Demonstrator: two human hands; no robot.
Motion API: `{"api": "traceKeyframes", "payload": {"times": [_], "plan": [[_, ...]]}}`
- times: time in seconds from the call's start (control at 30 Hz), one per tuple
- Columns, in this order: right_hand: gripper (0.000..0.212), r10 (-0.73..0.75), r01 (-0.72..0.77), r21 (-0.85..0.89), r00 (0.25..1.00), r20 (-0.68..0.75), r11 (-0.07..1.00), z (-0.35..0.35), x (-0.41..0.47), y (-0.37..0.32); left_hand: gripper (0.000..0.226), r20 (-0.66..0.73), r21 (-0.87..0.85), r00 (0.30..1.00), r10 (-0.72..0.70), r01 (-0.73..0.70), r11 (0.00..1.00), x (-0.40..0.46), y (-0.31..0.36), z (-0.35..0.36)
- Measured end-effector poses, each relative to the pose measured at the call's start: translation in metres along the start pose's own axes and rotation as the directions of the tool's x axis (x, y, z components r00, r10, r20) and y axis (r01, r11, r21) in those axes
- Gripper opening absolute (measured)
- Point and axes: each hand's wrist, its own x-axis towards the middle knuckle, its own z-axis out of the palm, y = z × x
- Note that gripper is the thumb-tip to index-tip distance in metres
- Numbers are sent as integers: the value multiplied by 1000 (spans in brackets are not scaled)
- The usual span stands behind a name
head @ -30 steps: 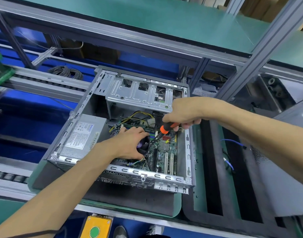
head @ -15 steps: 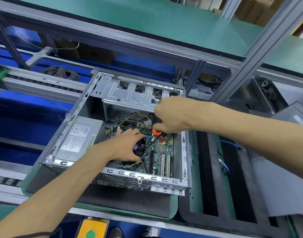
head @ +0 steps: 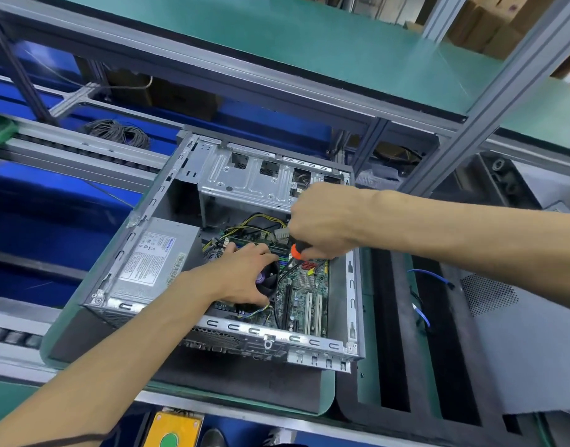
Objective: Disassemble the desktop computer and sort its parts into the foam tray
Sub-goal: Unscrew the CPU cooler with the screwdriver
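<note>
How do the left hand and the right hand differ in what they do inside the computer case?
The left hand lies spread over the black cooler fan, while the right hand grips an orange-handled screwdriver. The left hand is nearer the power supply, the right hand nearer the drive cage. Both reach into the open case.

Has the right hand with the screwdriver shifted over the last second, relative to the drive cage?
Yes. The right hand gripping the orange-handled screwdriver has edged up toward the drive cage; it now overlaps the cage's near edge.
</note>
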Motion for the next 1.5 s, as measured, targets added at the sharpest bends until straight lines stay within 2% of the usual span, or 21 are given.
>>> {"api": "traceKeyframes", "payload": {"times": [0.03, 0.1, 0.2, 0.27, 0.37, 0.47, 0.53, 0.6, 0.63, 0.67, 0.73, 0.8, 0.83, 0.9, 0.97, 1.03, 1.07, 1.17, 1.23, 1.37, 1.5], "plan": [[49, -46, 44, -45, 998, -40, 998, 1, -2, -2, 96, 1, 1, 1000, -1, 1, 1000, 0, 0, 0], [46, 1, -3, -29, 998, -66, 1000, 3, -2, -1, 95, 1, 5, 1000, -11, 11, 1000, -1, 2, -2], [43, 247, -219, 196, 961, -129, 956, 10, -3, -2, 83, -46, -60, 999, -13, 10, 998, -6, 5, -7], [32, 363, -288, 358, 918, -162, 888, 14, -2, -7, 64, -157, -272, 988, -1, -42, 961, -11, 11, -14], [29, 541, -313, 592, 802, -254, 743, 20, -3, -17, 36, -362, -602, 932, -28, -211, 770, -19, 26, -34], [25, 766, -312, 823, 606, -213, 475, 30, -3, -23, 35, -463, -745, 886, -37, -367, 557, -18, 40, -53], [23, 870, -181, 958, 480, -111, 222, 35, -2, -27, 34, -464, -854, 881, -92, -417, 311, -13, 48, -64], [35, 914, -12, 1000, 407, 3, 2, 35, 3, -34, 36, -400, -916, 892, -211, -399, 48, -4, 58, -77], [46, 912, 69, 992, 404, 65, -101, 32, 9, -39, 38, -356, -926, 892, -279, -376, -19, 2, 63, -84], [55, 903, 142, 971, 411, 121, -194, 27, 15, -46, 41, -322, -934, 886, -334, -355, -41, 7, 67, -91], [58, 897, 286, 905, 400, 186, -315, 19, 28, -56, 46, -333, -938, 884, -327, -345, 25, 11, 73, -96], [47, 909, 415, 833, 349, 227, -367, 17, 39, -60, 51, -330, -944, 889, -318, -321, 82, 17, 82, -100], [49, 911, 455, 804, 331, 248, -384, 16, 43, -59, 51, -321, -946, 887, -331, -314, 75, 19, 85, -101], [61, 920, 510, 771, 289, 263, -381, 17, 50, -57, 48, -322, -942, 894, -311, -334, 15, 16, 88, -97], [68, 931, 547, 755, 255, 260, -361, 18, 58, -53, 47, -297, -952, 902, -313, -305, 24, 9, 84, -93], [68, 932, 588, 723, 248, 265, -362, 20, 65, -47, 42, -315, -947, 883, -347, -316, 55, 6, 76, -88], [68, 929, 613, 699, 248, 273, -369, 21, 67, -43, 39, -338, -937, 877, -342, -347, 38, 5, 71, -84], [65, 913, 669, 624, 249, 322, -403, 28, 71, -31, 43, -397, -915, 876, -274, -401, 42, -5, 59, -69], [60, 909, 672, 618, 238, 342, -408, 30, 74, -28, 42, -433, -900, 877, -207, -406, 160, -13, 53, -60], [48, 892, 670, 602, 227, 392, -435, 31, 74, -22, 45, -518, -737, 844, -141, -357, 574, -23, 45, -67], [35, 893, 695, 595, 156, 422, -403, 38, 62, -25, 42, -575, -518, 807, -138, -229, 824, -22, 46, -89]]}}
